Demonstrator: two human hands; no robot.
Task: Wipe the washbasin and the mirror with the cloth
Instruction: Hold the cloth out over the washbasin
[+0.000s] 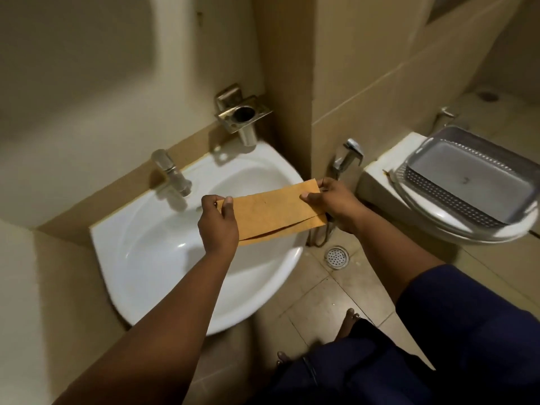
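An orange cloth (271,213), folded into a long strip, is stretched flat between both hands above the right side of the white washbasin (163,258). My left hand (217,223) pinches its left end between thumb and fingers. My right hand (333,201) grips its right end, out past the basin's right rim. The mirror (73,68) fills the wall above the basin at the upper left and looks blurred.
A chrome tap (171,173) stands at the basin's back edge, with a steel holder (242,114) on the wall above. To the right are a hand sprayer (347,156), a floor drain (336,256) and a toilet carrying a perforated steel tray (464,173). My bare feet stand on the tiled floor.
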